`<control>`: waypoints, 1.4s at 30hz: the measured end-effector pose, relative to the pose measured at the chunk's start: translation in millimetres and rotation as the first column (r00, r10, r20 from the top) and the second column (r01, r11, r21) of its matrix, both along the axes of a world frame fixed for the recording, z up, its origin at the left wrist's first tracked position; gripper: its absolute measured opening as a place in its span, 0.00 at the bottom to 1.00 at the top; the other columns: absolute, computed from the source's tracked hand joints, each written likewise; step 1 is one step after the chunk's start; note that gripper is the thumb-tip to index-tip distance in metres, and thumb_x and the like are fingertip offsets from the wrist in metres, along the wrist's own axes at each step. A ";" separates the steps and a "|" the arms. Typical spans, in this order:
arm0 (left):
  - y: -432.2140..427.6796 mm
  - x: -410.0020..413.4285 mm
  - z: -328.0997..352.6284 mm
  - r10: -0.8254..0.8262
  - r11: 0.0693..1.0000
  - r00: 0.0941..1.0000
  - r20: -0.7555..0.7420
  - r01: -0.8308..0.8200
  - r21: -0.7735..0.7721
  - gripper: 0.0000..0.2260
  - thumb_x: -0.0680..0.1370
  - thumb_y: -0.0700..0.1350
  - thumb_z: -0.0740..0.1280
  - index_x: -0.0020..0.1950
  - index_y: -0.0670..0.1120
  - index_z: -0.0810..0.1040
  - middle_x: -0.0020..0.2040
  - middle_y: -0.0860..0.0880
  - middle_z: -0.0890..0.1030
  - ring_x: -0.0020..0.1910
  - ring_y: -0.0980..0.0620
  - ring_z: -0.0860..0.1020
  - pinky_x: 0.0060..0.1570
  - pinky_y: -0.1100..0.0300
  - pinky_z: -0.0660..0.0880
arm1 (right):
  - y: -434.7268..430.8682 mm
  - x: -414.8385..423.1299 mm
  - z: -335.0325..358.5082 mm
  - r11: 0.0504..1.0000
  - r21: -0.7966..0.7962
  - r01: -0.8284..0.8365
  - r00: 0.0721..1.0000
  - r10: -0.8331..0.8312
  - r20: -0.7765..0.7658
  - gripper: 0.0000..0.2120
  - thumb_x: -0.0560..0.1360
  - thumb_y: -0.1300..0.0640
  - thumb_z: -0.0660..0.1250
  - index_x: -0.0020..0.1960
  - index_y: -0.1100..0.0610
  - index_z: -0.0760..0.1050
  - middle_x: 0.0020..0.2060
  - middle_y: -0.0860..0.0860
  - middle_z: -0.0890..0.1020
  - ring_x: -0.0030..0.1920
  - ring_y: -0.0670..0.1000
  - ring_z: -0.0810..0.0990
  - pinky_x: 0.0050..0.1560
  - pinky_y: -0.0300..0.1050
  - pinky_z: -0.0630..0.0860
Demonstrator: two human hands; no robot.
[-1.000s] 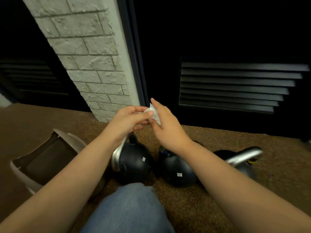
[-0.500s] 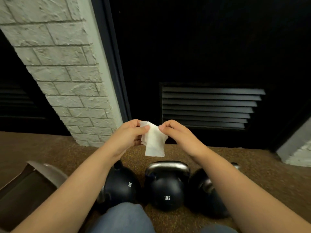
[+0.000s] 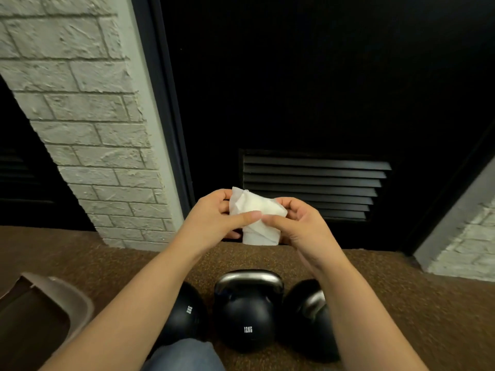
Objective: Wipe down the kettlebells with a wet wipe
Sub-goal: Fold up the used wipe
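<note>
Both hands hold a white wet wipe in the air above the kettlebells. My left hand pinches its left edge and my right hand pinches its right side, with the wipe partly unfolded between them. Three black kettlebells stand in a row on the brown carpet below. The middle kettlebell is marked 12KG and has a silver handle. My left forearm partly hides the left kettlebell. The right kettlebell sits under my right forearm.
A white brick pillar rises at the left. A black door with a louvred vent stands behind the kettlebells. A brown box with a pale rim lies at the lower left. My knee in blue jeans shows at the bottom.
The view has lifted and centred on the kettlebells. My hands have drawn the small folded wipe apart into a wider, partly unfolded sheet.
</note>
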State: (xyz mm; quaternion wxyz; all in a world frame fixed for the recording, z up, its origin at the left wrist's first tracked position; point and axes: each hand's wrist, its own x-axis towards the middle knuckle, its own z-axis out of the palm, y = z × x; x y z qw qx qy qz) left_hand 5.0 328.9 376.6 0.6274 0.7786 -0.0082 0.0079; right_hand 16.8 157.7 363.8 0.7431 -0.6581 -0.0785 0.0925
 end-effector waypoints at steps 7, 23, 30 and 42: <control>-4.6 0.6 1.2 0.143 0.989 0.983 0.118 -0.145 0.013 0.13 0.70 0.44 0.75 0.52 0.50 0.78 0.44 0.51 0.85 0.42 0.53 0.84 0.40 0.58 0.81 | 3.8 -6.2 -0.6 0.970 0.112 0.217 0.976 -0.219 0.005 0.12 0.68 0.64 0.74 0.50 0.58 0.79 0.42 0.55 0.85 0.43 0.53 0.85 0.42 0.43 0.81; 138.9 -55.5 -30.5 0.513 0.855 0.851 0.112 -0.518 0.019 0.06 0.73 0.39 0.71 0.48 0.45 0.79 0.41 0.47 0.83 0.32 0.57 0.81 0.31 0.68 0.77 | 38.5 -9.7 -45.3 0.998 -0.012 0.055 0.992 -0.054 0.112 0.20 0.59 0.50 0.75 0.50 0.50 0.79 0.41 0.52 0.85 0.44 0.48 0.83 0.48 0.45 0.77; 249.3 -108.1 -48.8 0.702 0.650 0.709 0.061 -0.674 0.351 0.09 0.74 0.42 0.71 0.53 0.45 0.78 0.44 0.48 0.83 0.39 0.52 0.81 0.34 0.66 0.78 | 37.7 0.3 -60.2 0.997 -0.071 0.012 0.993 -0.003 0.120 0.16 0.60 0.53 0.75 0.48 0.50 0.79 0.39 0.52 0.85 0.40 0.43 0.82 0.41 0.31 0.77; 312.1 -134.3 -98.9 0.784 0.456 0.601 -0.158 -0.382 0.804 0.14 0.73 0.46 0.71 0.57 0.44 0.77 0.42 0.49 0.79 0.40 0.50 0.80 0.39 0.54 0.78 | 32.5 8.9 -74.6 0.987 -0.158 0.033 0.992 -0.013 0.129 0.07 0.69 0.59 0.73 0.46 0.50 0.80 0.37 0.53 0.84 0.41 0.47 0.82 0.40 0.29 0.76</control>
